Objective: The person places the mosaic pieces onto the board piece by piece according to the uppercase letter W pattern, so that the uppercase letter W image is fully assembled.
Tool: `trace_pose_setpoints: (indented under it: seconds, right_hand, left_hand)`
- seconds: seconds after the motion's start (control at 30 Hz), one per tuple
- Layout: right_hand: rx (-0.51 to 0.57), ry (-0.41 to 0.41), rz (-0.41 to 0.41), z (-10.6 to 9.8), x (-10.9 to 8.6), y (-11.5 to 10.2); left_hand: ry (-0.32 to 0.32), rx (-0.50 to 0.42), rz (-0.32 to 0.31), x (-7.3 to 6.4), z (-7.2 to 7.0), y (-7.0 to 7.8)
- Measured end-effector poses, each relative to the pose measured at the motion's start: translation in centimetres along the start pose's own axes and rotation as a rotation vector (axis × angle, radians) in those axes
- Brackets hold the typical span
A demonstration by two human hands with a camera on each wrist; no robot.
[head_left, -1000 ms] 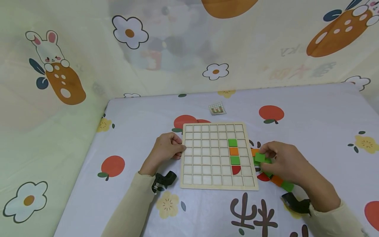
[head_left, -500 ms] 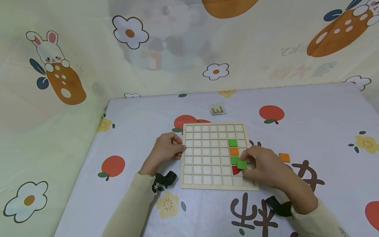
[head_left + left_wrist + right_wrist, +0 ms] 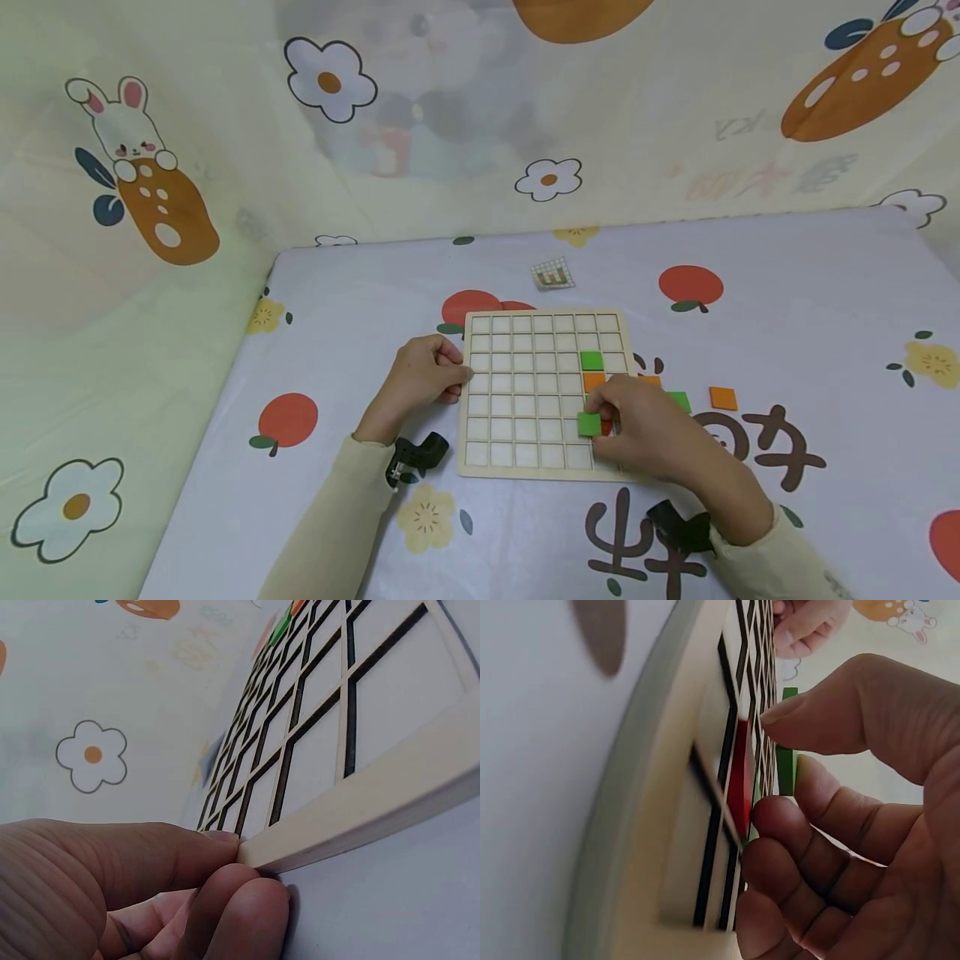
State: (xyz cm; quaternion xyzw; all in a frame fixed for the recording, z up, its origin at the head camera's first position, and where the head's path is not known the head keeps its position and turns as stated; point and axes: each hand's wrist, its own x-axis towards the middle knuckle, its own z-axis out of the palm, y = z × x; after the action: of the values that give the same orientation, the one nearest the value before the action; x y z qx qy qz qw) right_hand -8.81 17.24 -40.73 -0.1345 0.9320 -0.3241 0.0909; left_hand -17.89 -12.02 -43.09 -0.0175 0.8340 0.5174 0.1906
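Right hand point(image 3: 641, 427) pinching a green tile point(image 3: 588, 424) at its fingertips, gridded board point(image 3: 499, 429) underneath, red piece point(image 3: 607, 428) close by, left hand point(image 3: 422, 372) gripping the board's edge between thumb and bent fingers

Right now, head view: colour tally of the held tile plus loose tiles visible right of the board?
Green: 2 (held green tile, loose green tile)
Orange: 2 (left orange tile, right orange tile)
Total: 4; right hand may hide more.
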Motion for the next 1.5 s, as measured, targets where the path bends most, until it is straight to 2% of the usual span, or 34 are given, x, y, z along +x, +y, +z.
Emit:
trace_pose_setpoints:
  seconds: [0.17,0.57,1.23,1.5]
  right_hand:
    - [0.0,-0.014,0.013,0.29,0.22,-0.46]
    - [-0.054,-0.012,-0.032,0.76,0.43,-0.3]
    - [-0.052,-0.013,-0.033,0.79,0.5,-0.33]
    - [-0.053,-0.003,-0.041,0.86,0.46,-0.29]
  left_hand:
    - [-0.005,-0.007,0.013,0.04,-0.03,-0.05]
    - [-0.006,-0.012,0.011,-0.11,-0.13,0.1]
    - [-0.005,0.005,0.026,0.02,-0.29,-0.02]
    - [-0.029,-0.035,0.023,0.12,-0.29,-0.29]
